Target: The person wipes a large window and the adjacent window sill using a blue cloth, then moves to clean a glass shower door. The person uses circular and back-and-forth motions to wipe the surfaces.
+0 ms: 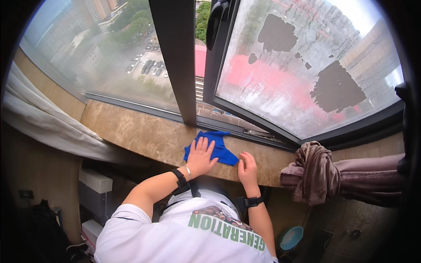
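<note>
My left hand (199, 158) lies flat on a blue cloth (223, 154), palm down with the fingers spread. The cloth is partly bunched on a brown marbled stone windowsill (138, 131), and its far edge reaches the dark window frame. Just right of the cloth's nearest corner, my right hand (247, 167) hovers or rests by the sill with its fingers loosely bent. Nothing shows in it, and whether it touches the stone is unclear. Each wrist wears a black strap.
An opened window sash (210, 98) with a black handle (217, 23) stands at the right; its glass is streaked. Knotted mauve curtains (315, 174) hang at right, a white curtain (49, 115) at left. Below are boxes (95, 182) and a blue basin (292, 237).
</note>
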Available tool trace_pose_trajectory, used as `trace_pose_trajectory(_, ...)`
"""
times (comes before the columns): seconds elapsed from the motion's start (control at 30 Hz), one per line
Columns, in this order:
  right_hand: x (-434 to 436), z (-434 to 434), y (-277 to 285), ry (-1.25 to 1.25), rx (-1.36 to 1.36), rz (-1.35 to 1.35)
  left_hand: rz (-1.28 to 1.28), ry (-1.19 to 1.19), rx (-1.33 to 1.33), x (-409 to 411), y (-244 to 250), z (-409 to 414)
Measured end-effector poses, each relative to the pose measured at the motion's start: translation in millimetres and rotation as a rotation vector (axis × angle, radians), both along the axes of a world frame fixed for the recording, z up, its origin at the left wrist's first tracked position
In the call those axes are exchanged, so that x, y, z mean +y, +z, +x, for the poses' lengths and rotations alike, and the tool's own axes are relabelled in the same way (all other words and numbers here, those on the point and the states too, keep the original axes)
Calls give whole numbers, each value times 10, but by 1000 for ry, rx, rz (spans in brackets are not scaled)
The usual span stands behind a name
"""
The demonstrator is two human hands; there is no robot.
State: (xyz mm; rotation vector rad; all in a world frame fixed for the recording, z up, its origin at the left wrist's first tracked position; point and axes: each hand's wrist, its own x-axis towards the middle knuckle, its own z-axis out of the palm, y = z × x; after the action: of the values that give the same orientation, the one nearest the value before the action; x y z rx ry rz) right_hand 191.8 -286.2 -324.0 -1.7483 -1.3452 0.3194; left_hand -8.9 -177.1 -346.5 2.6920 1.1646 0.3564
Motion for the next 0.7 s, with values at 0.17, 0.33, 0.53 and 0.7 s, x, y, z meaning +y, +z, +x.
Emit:
trace_pose_trajectory(0.17, 215, 105, 137, 143, -110, 23, -18, -117, -60, -230, -36, 634)
trace_pose_trajectory(0.33, 501, 75, 250, 318, -103, -3, -58, -74, -149, -218, -81, 429)
trace_pose_trajectory(0.53, 681, -82, 224, 483, -107, -15, 78, 365, -109, 44, -85, -468)
trace_pose_trajectory(0.7, 672, -225, 52, 567, 32, -119, 30, 846, 14, 280, -173, -1003)
